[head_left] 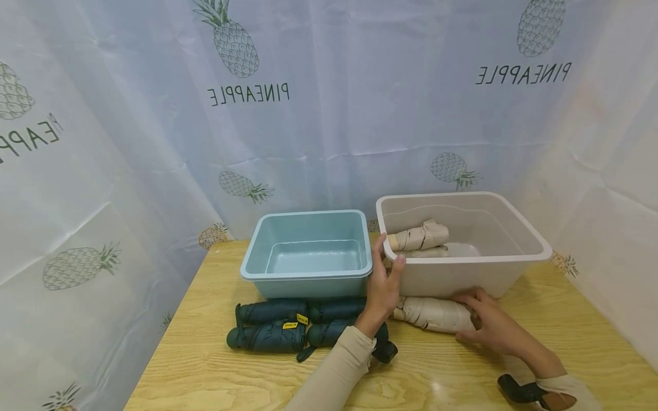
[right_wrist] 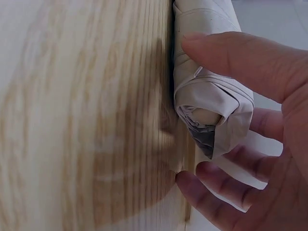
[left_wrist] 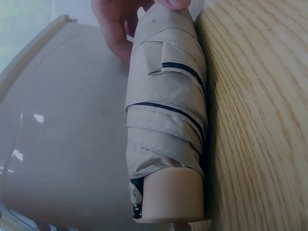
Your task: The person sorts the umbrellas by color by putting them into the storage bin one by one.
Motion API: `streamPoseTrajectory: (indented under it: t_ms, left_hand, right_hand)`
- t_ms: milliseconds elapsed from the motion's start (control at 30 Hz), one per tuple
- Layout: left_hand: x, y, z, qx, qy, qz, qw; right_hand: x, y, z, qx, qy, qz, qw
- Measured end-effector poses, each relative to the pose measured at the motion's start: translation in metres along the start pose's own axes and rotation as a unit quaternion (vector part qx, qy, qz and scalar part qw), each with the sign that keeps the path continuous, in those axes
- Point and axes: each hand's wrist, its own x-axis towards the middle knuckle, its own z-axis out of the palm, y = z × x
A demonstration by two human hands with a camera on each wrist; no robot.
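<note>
A beige folded umbrella (head_left: 437,314) lies on the table along the front of the grey-beige bin (head_left: 452,279). At its right end is my right hand (head_left: 490,322); in the right wrist view the thumb (right_wrist: 216,50) lies on the cloth and some fingers reach behind it. The umbrella's pale handle end (left_wrist: 173,195) faces the left wrist camera. My left hand (head_left: 384,285) grips the bin's near left corner, thumb at the rim. Inside the bin, beige folded umbrellas (head_left: 424,235) lie at the left.
A light blue bin (head_left: 308,285) stands left of the beige one. Several dark green folded umbrellas (head_left: 269,338) lie in front of it, partly behind my left forearm. A black strap-like thing (head_left: 519,391) is at my right wrist. Pineapple-print curtains (head_left: 334,114) surround the wooden table (head_left: 205,365).
</note>
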Motion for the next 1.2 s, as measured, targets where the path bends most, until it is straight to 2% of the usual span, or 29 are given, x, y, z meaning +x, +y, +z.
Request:
streamPoseTrajectory:
  t_ms: [267,567,700,800,967,1200]
  left_hand:
    - [-0.0001,-0.0020,0.0012,-0.003,0.006,0.004,1.0000]
    - [0.0003,-0.0005,0.0005,0.000,0.004,-0.002,1.0000]
    - [-0.0003,0.0006,0.0005,0.003,0.003,-0.005,1.0000]
    - [-0.0008,0.0019,0.0005,0.007,0.004,-0.008,0.9999]
    - [-0.0008,0.0020,0.0006,0.009,0.005,-0.008,0.9999]
    - [-0.0004,-0.0001,0.0003,0.000,0.007,-0.006,1.0000]
  right_hand:
    - [0.0006,-0.0003,0.0033,0.001,0.018,-0.018,0.9997]
    - [0.0044,-0.0013,0.0047,0.008,0.001,-0.007,0.9999]
    - [0.0049,0.0014,0.0050,0.017,0.008,-0.019,0.9996]
    - [0.0044,0.0032,0.0055,0.040,0.013,-0.028,0.9987]
    - [0.0027,0.0040,0.0058,0.096,0.012,-0.017,0.9951]
    - [0.0033,0.0004,-0.0020,0.123,0.018,-0.003,0.9922]
